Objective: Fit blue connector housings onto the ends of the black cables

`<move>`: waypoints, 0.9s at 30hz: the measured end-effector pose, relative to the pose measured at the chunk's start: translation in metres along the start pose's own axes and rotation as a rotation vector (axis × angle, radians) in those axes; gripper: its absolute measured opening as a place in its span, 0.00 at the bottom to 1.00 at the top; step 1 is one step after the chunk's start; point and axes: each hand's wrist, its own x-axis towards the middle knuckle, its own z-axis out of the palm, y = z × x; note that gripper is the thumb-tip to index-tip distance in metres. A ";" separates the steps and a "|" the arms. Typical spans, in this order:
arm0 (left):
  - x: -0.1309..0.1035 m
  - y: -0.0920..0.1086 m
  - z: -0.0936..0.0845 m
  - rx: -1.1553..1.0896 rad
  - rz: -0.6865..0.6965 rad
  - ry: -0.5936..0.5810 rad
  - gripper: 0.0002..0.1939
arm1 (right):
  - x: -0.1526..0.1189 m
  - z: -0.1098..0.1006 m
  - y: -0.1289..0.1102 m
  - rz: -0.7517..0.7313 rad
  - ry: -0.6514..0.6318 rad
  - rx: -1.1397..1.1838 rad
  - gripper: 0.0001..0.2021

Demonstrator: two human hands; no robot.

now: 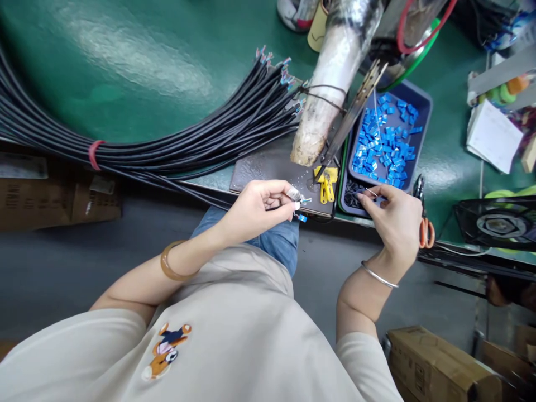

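My left hand is closed around the end of a black cable, above my lap at the bench edge. From its fingertips stick out thin coloured wires and a small blue connector. Over the front of the bins, my right hand pinches a thin silvery wire between thumb and finger. Small blue connectors fill the grey-blue bin behind it. Small black pieces lie in the compartment in front, partly hidden by the right hand.
A bundle of black cables with stripped ends lies on the green bench. A wrapped duct hangs over a dark mat beside a yellow clip. Orange-handled scissors and a fan are at right.
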 end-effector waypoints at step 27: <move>-0.053 0.015 -0.005 0.113 -0.045 -0.022 0.08 | -0.049 0.002 -0.048 0.069 0.637 0.508 0.10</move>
